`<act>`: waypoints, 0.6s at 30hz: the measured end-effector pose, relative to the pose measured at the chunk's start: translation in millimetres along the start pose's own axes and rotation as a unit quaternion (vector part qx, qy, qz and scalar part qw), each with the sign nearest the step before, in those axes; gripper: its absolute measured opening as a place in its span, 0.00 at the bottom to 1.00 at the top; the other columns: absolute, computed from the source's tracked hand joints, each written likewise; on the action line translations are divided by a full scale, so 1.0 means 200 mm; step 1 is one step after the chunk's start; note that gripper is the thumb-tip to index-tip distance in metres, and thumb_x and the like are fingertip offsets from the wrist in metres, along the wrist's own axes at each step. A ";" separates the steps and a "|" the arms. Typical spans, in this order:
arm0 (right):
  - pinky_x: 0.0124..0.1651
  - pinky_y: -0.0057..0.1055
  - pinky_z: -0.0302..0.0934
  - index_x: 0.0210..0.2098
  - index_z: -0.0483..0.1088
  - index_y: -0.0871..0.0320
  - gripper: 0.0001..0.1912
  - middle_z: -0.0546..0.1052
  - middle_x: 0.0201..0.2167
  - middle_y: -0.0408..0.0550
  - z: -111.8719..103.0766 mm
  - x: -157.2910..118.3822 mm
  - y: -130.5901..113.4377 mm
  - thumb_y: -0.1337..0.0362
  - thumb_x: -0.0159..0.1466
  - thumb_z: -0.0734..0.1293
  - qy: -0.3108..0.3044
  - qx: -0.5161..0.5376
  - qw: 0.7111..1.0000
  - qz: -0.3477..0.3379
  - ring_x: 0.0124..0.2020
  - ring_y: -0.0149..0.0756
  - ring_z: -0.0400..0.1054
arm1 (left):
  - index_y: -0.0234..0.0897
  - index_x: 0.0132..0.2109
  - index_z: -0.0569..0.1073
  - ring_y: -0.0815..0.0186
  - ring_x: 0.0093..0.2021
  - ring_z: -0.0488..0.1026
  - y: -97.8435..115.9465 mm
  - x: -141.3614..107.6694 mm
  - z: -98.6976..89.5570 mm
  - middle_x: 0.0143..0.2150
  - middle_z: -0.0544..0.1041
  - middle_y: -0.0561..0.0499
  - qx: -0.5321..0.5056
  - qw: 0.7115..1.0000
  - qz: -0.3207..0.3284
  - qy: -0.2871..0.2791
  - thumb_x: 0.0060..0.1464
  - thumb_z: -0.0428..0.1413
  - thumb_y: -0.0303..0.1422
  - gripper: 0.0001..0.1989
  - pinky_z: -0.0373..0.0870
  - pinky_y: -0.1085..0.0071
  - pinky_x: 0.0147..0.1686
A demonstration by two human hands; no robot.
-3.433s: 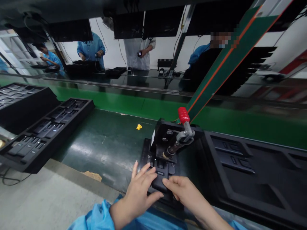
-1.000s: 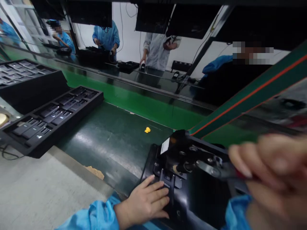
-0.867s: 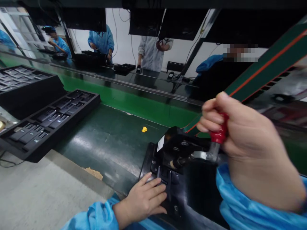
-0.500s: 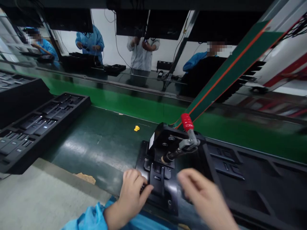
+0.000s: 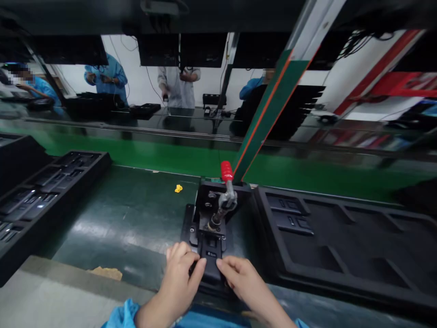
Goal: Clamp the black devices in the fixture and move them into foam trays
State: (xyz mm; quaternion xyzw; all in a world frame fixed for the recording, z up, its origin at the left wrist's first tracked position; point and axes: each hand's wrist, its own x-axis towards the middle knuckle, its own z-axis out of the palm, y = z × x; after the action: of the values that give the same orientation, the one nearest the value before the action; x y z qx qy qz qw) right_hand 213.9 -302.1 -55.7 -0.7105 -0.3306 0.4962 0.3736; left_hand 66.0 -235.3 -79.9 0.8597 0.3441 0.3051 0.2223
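A black rectangular plastic casing (image 5: 212, 262) with small white lettering lies in a black fixture (image 5: 223, 191). Its far end sits under the plunger of a toggle clamp (image 5: 227, 199), whose red handle (image 5: 226, 170) points up. My left hand (image 5: 180, 269) grips the casing's left edge, thumb bent in and fingers curled. On the opposite edge, my right hand (image 5: 241, 273) has its thumb and forefinger pressed against the casing. Part of the fixture's near end is hidden by my hands.
To the right lies a black tray (image 5: 327, 269) with two black casings (image 5: 290, 222) in its far left corner. A filled black tray (image 5: 92, 157) stands at left. A small yellow piece (image 5: 178, 188) lies on the green bench (image 5: 143, 205). Several people work across the bench.
My right hand has moved left from beside the fixture onto the casing's right edge. My left hand stays at the left edge. The view has turned to the right.
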 end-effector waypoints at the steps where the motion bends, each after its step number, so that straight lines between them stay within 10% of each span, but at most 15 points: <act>1: 0.16 0.24 0.38 0.16 0.54 0.56 0.27 0.54 0.09 0.35 0.00 -0.02 0.01 0.37 0.46 0.61 -0.014 0.037 0.999 0.029 0.11 0.23 0.45 | 0.38 0.30 0.71 0.65 0.32 0.66 0.01 0.00 0.00 0.28 0.67 0.52 -0.007 1.000 0.007 0.000 0.60 0.46 0.35 0.13 0.61 0.66 0.33; 8: 0.12 0.21 0.38 0.16 0.56 0.57 0.31 0.56 0.06 0.35 -0.09 -0.22 0.02 0.35 0.40 0.67 0.068 0.226 0.971 0.031 0.08 0.21 0.47 | 0.41 0.37 0.72 0.68 0.31 0.68 0.02 0.03 0.01 0.28 0.70 0.54 -0.043 0.987 0.149 0.034 0.60 0.47 0.36 0.10 0.62 0.69 0.35; 18: 0.13 0.16 0.48 0.15 0.60 0.60 0.24 0.60 0.08 0.38 -0.60 -0.32 -0.01 0.49 0.46 0.72 0.297 0.252 0.919 0.060 0.10 0.19 0.52 | 0.42 0.36 0.73 0.66 0.33 0.71 -0.20 0.05 0.10 0.32 0.73 0.54 0.056 0.971 0.204 0.107 0.56 0.51 0.36 0.07 0.58 0.67 0.37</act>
State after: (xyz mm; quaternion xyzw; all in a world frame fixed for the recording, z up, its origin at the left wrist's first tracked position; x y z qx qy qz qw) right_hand 309.6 -379.8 2.7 -0.7258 -0.0252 0.3509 0.5912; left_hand 67.0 -204.6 -113.5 0.8851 0.1996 0.4147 0.0691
